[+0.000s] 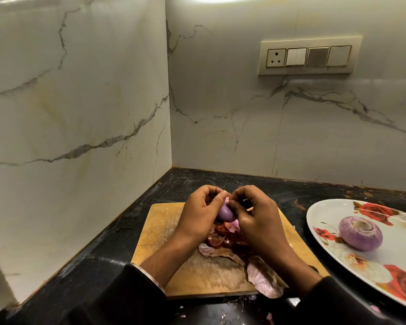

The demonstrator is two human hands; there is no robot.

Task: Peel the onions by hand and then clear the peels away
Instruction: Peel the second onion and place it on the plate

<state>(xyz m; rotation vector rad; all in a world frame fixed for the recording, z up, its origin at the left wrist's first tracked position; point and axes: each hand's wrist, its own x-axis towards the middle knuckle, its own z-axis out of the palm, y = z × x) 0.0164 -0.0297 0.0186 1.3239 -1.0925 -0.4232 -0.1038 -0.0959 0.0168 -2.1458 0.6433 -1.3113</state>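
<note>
As hands [230,214] grip onion [225,212], peels [223,242] below

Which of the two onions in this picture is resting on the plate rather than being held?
The larger peeled onion, lying alone on the rose-patterned plate at right. The smaller onion is gripped by both hands above the cutting board.

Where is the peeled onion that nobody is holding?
In the head view, the peeled onion sits on the floral plate at the right, beside the wooden cutting board.
</note>
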